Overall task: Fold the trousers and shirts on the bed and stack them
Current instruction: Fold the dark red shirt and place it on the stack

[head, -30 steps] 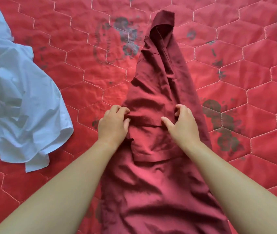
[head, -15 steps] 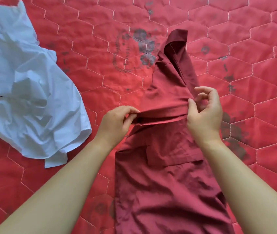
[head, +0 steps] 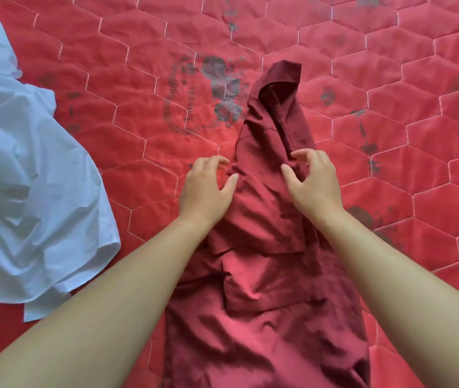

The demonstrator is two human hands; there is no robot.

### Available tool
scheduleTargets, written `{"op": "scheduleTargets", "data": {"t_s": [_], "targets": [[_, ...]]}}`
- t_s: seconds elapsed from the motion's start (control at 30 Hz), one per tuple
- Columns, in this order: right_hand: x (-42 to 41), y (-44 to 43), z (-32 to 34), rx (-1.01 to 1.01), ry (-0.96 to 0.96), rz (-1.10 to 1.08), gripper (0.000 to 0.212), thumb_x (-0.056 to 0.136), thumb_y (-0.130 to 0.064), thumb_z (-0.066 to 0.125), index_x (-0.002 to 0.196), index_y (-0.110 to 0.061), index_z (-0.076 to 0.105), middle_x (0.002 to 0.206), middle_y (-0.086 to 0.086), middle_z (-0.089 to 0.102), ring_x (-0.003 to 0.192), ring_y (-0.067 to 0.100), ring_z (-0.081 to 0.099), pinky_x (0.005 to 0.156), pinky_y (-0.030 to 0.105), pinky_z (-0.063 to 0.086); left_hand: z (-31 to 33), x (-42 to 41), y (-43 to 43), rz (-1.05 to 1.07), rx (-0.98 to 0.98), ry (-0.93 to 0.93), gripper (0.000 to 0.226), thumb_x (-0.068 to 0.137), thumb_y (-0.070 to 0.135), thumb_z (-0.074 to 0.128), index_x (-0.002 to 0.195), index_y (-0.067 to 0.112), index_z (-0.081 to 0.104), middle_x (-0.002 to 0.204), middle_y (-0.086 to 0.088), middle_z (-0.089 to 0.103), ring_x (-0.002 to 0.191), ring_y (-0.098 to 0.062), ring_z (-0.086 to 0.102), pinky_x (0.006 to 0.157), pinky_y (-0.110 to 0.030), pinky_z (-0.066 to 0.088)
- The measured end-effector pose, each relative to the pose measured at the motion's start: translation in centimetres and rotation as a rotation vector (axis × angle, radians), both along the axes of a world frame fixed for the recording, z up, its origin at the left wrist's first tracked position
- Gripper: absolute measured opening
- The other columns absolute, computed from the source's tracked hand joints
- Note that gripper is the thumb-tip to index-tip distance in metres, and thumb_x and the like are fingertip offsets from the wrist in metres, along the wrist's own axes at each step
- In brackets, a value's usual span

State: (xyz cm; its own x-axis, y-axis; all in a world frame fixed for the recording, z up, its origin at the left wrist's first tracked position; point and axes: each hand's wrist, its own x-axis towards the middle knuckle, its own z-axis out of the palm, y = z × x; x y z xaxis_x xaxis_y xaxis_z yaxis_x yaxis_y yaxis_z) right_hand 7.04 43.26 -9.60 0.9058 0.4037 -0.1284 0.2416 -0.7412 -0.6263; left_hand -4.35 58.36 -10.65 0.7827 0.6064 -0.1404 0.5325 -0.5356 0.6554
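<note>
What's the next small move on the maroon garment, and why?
Probably close both hands on the maroon garment at its side edges and fold the far part toward the body. The left hand and right hand sit open at either edge, gripping nothing, and it lies long and only narrowed, collar end far.

Bed (head: 390, 169): red quilted cover, stitched in hexagons, dark faded print marks near the middle.
Maroon garment (head: 264, 275): lying lengthwise in the centre, narrow at the far end, wider and creased toward the camera, a pocket-like flap across its middle.
Left hand (head: 204, 189): fingers spread and curled, at the garment's left edge, gripping nothing.
Right hand (head: 313, 183): fingers loose over the cloth's upper part, gripping nothing.
White shirt (head: 26, 191): crumpled heap at far left, apart from the maroon garment.
</note>
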Motion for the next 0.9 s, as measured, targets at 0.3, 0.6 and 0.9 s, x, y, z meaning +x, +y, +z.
{"op": "scheduleTargets", "data": {"t_s": [0.3,0.6,0.9], "targets": [[7.4,7.9,-2.9,0.099,0.092,-0.104,0.024,0.082,-0.030,0.065,0.100,-0.015,0.061,0.101,0.003,0.067,0.098,0.022,0.061,0.073,0.021,0.036,-3.0,5.5,1.1,-0.060,-0.008,0.038,0.040,0.090,0.035,0.056,0.125,0.018,0.049,0.102,-0.016,0.067,0.098,-0.036,0.059,0.077,-0.036,0.041],[7.0,5.0,-2.6,0.069,-0.170,0.045,0.061,0.089,-0.036,0.054,0.140,-0.010,0.034,0.143,0.010,0.035,0.132,0.024,0.034,0.107,0.042,0.030,-2.2,4.3,2.3,-0.190,0.403,0.124,0.065,0.088,0.057,0.033,0.146,0.033,0.019,0.154,-0.004,0.017,0.139,-0.030,0.021,0.105,-0.055,0.025],[0.3,-2.2,-5.4,-0.209,-0.159,0.115,0.058,0.094,-0.040,0.036,0.148,-0.035,0.013,0.158,-0.005,-0.001,0.145,0.021,-0.002,0.109,0.061,0.002,-4.7,-0.9,-0.7,-0.400,0.423,0.256,0.062,0.086,0.061,0.025,0.144,0.046,0.009,0.158,0.003,-0.001,0.145,-0.024,-0.004,0.104,-0.069,0.000]]}}
